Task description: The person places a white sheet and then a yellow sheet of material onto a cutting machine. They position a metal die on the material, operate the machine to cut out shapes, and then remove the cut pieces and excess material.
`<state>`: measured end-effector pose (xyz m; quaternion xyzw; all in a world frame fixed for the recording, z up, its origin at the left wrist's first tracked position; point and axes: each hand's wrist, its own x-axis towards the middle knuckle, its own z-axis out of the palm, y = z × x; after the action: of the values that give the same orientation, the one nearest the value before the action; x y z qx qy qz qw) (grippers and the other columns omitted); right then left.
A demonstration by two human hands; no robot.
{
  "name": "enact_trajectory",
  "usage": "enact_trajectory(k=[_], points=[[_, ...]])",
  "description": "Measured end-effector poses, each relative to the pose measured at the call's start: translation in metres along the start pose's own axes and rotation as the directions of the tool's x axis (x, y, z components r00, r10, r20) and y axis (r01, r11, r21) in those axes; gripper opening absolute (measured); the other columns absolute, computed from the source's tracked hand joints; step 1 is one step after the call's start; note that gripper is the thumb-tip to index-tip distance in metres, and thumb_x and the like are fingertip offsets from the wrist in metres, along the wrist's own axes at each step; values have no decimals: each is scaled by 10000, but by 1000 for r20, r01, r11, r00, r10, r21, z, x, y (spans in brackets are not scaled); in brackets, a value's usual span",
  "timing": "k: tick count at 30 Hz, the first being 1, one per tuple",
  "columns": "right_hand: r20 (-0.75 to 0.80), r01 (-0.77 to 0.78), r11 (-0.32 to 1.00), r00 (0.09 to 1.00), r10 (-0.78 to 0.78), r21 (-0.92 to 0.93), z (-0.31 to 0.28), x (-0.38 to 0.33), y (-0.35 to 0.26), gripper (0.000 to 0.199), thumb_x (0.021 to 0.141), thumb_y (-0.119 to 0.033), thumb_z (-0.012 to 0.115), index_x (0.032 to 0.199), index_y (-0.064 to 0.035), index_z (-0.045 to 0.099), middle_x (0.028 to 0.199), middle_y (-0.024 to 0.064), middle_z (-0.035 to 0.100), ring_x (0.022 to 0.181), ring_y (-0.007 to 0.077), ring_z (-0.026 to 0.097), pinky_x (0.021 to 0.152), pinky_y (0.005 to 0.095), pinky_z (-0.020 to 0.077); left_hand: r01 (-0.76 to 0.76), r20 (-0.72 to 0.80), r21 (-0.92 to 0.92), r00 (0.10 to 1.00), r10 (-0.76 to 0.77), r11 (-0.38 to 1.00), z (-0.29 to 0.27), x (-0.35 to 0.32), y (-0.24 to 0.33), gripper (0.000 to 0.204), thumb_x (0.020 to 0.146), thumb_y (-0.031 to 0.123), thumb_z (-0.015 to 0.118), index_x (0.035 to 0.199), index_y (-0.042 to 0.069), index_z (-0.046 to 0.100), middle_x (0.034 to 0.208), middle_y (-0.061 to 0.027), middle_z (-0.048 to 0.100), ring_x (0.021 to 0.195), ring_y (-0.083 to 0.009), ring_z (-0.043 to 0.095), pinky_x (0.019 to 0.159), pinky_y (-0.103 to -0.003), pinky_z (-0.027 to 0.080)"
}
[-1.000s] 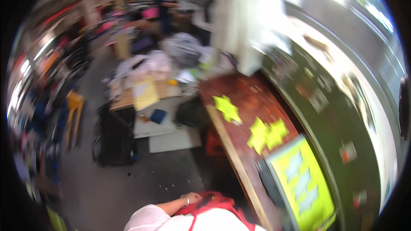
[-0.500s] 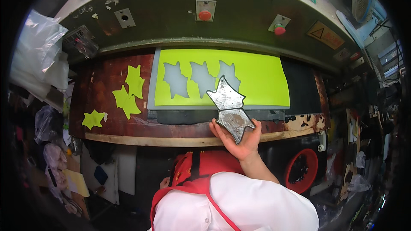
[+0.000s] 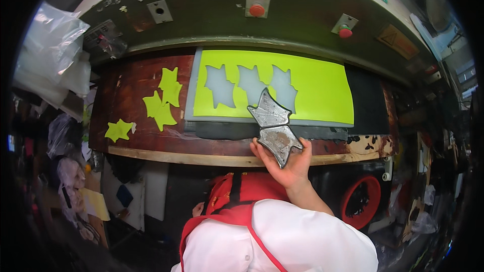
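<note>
A silver metal cutting die with dark edges and a pointed, notched outline rests in my right hand, fingers and thumb around its lower part. It hangs tilted over the front edge of a bright yellow-green sheet, its upper tip just below the cut-outs. That sheet lies on a pale grey board and has three openings of a similar outline in a row. My left hand is low by my red apron; only a small part shows, its fingers hidden.
Several yellow-green cut pieces lie on the reddish-brown worktop at left. The dark machine front with red push buttons spans the back. A red-rimmed bin stands below right; clear plastic bags hang at left.
The whole view has shifted, so the worktop and machine sit farther right and slightly higher. My right hand still holds the die, which lies a little farther left against the sheet.
</note>
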<state>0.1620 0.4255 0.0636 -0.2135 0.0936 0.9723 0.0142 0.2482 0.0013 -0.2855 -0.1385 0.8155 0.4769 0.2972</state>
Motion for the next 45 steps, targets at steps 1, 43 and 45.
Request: enact_trajectory(k=[1,43,45], points=[[-20,10,999,1000,-11,-30,-2,-1,0,787,756,-433,583,1352,39,379,1348,317,381,1275,485,349,1076,481,397,-12,-7,-2,1000,12,1000,1,-3,3,268,929,282,590,1040,68,706,939,-101,718,835,-165,674,782,-302,518],[-187,-465,555,855,484,-690,-21,130,294,767,729,-419,676,1332,-2,451,1261,244,518,1185,480,476,1022,457,470,-363,-470,-834,862,190,-415,-302,-101,156,362,994,388,464,1111,71,594,886,-59,611,849,-186,555,805,-338,448],[-190,-460,545,857,480,-701,-24,147,312,769,727,-411,689,1338,-15,441,1269,248,511,1204,478,456,1012,442,480,-343,-461,-820,870,174,-458,-315,-91,143,355,991,384,472,1109,73,596,880,-57,608,845,-186,554,804,-339,446]])
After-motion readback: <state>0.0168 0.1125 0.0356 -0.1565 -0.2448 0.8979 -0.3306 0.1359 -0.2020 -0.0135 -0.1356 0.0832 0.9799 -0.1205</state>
